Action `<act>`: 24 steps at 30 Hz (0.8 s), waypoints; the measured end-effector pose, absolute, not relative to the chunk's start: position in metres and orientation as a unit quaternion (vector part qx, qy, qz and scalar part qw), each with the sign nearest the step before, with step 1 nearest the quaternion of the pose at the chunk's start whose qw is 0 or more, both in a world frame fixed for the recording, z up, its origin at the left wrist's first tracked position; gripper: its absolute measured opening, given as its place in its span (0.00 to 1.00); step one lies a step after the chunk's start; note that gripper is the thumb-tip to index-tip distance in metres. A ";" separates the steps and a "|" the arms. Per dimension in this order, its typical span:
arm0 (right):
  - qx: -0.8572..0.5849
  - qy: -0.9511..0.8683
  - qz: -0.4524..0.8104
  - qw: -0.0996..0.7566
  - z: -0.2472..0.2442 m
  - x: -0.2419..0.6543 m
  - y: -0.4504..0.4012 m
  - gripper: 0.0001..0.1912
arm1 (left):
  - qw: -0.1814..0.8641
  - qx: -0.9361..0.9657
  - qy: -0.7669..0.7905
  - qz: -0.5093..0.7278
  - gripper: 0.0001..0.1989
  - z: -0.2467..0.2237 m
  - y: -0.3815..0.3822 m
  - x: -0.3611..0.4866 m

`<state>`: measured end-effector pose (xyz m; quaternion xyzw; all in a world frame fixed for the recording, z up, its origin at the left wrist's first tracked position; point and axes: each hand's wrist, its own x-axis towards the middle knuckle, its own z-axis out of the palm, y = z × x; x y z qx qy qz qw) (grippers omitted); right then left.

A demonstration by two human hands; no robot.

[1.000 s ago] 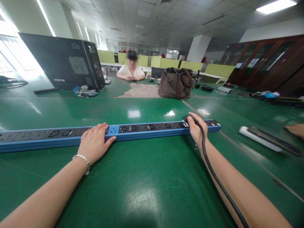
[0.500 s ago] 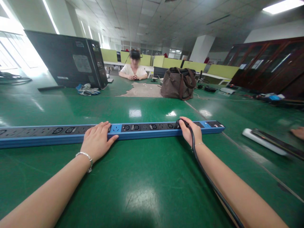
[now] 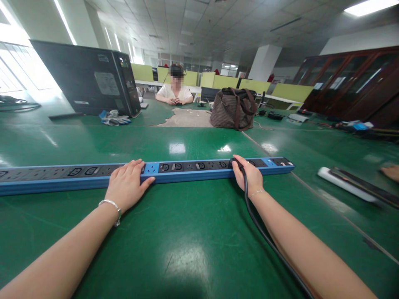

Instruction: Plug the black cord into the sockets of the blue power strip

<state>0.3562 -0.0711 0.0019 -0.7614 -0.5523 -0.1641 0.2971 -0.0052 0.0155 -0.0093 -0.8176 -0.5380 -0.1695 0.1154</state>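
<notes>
A long blue power strip (image 3: pixel 183 179) with a row of black sockets lies across the green table. My left hand (image 3: pixel 126 178) grips it left of a blue socket, fingers together over the top and thumb along the front side. Toward the strip's right end, my right hand (image 3: pixel 249 172) is closed on a black plug (image 3: pixel 233 162). The plug is against the socket row, partly covered by my fingers; how deep it sits cannot be told. Its black cord (image 3: pixel 260 228) runs down beside my right forearm toward the lower edge.
A black computer case (image 3: pixel 84 79) and gloves (image 3: pixel 114 118) stand at the back left. A brown bag (image 3: pixel 233 109) sits behind the strip. Across the table sits a person (image 3: pixel 174 93). At right lie a white and black bar (image 3: pixel 346 185) and another person's hand (image 3: pixel 391 171).
My right hand has shifted slightly left and its wrist has turned a little, still holding the plug; the cord has swung left. My left hand stays in place on the strip.
</notes>
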 end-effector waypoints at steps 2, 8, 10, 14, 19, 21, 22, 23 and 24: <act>-0.761 -0.559 -0.168 0.283 0.002 0.355 -0.072 0.20 | 0.118 -0.818 -0.537 -0.170 0.31 -0.010 0.016 -0.005; -0.781 -0.548 -0.157 0.255 0.010 0.356 -0.072 0.19 | 0.120 -0.818 -0.536 -0.169 0.31 -0.010 0.016 -0.006; -0.798 -0.539 -0.132 0.237 0.014 0.356 -0.072 0.19 | 0.120 -0.819 -0.536 -0.168 0.31 -0.010 0.017 -0.006; -0.812 -0.536 -0.093 0.210 0.020 0.356 -0.072 0.20 | 0.120 -0.819 -0.537 -0.165 0.31 -0.009 0.017 -0.005; -0.785 -0.564 -0.136 0.217 0.012 0.355 -0.075 0.21 | 0.121 -0.819 -0.535 -0.166 0.31 -0.009 0.016 -0.005; -0.778 -0.571 -0.139 0.223 0.007 0.356 -0.075 0.21 | 0.122 -0.820 -0.534 -0.168 0.31 -0.009 0.016 -0.006; -0.777 -0.571 -0.138 0.227 0.005 0.356 -0.075 0.21 | 0.122 -0.819 -0.534 -0.167 0.31 -0.009 0.016 -0.006; -0.777 -0.570 -0.138 0.230 0.004 0.356 -0.075 0.21 | 0.122 -0.819 -0.535 -0.167 0.31 -0.009 0.016 -0.006; -0.777 -0.568 -0.138 0.234 0.003 0.357 -0.075 0.21 | 0.120 -0.819 -0.537 -0.166 0.31 -0.009 0.016 -0.006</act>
